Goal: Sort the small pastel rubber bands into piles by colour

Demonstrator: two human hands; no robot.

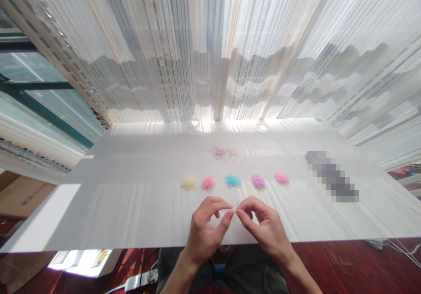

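Near the front edge of the white table, my left hand (208, 224) and my right hand (262, 224) almost meet at the fingertips. Each pinches with thumb and forefinger at a few thin pastel strands (235, 205), mostly covered by the fingers. Just beyond lies a row of small heaps: a yellow heap (189, 183), a coral-pink heap (208, 182), a turquoise heap (233, 180), a purple heap (258, 181) and a light pink heap (282, 178). Farther back is a mixed-colour heap (223, 152) of short thin strands, spread loosely.
At the table's (131, 215) far edge stand a clear cup (194, 127) and a clear round dish (262, 128), before a striped curtain (210, 66). A pixelated dark object (332, 175) lies on the right. Below left are a cardboard box (26, 193) and a white box (85, 261).
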